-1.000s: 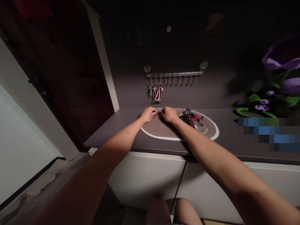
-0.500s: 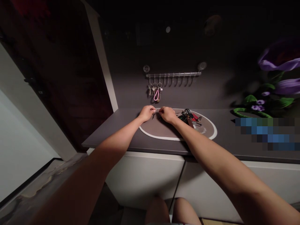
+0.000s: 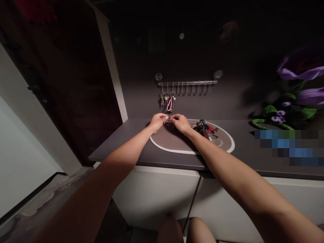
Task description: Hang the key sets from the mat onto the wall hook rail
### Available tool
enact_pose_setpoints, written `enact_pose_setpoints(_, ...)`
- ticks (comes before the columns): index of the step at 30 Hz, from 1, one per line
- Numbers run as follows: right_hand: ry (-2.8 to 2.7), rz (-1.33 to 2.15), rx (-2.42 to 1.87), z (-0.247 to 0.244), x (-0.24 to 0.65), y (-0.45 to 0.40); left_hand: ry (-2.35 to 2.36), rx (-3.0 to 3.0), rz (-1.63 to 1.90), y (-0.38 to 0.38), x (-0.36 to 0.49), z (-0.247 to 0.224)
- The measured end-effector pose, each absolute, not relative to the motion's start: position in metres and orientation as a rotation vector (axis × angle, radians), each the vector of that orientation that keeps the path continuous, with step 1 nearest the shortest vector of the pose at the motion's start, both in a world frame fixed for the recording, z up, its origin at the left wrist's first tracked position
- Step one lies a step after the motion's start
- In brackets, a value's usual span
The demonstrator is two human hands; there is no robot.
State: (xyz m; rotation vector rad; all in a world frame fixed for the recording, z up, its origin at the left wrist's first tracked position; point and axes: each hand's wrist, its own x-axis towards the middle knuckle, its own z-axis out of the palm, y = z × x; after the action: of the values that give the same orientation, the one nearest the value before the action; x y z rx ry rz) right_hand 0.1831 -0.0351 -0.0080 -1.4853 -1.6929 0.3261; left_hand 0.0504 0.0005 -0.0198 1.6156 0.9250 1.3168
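Just above the left part of an oval brown mat with a white rim, my two hands meet fingertip to fingertip. Small metal keys on a ring show between them. My left hand pinches the keys from the left side. From the right, my right hand is closed in a pinch on the same bunch. Fingers cover most of the keys. A pile of keys, with red and dark pieces, lies on the mat to the right of my right hand.
On the wall above, a clear hook rail carries several key sets at its left end, one with a pink loop. Purple flowers stand at the right of the grey counter. White cabinet doors are below; a dark door is left.
My right hand has come in against my left, and the keys that hung below the left fingers are now between both hands. The view has tilted slightly.
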Motion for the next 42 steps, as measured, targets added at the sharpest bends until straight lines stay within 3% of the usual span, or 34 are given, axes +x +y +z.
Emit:
enact_pose_setpoints(19,-1.552,0.292,-1.265,-0.011,0.197,-0.027,0.895,1.760,1.336,-0.004,0.055,-0.020)
enact_pose_setpoints(28,-1.398,0.332,-1.136,-0.004,0.203,-0.015,0.966,2.178,1.258,-0.005,0.057,-0.025)
enact_pose_setpoints(42,-1.023,0.647,-1.017,0.065,0.194,0.013,0.954,2.296,1.224,-0.005,0.058,-0.027)
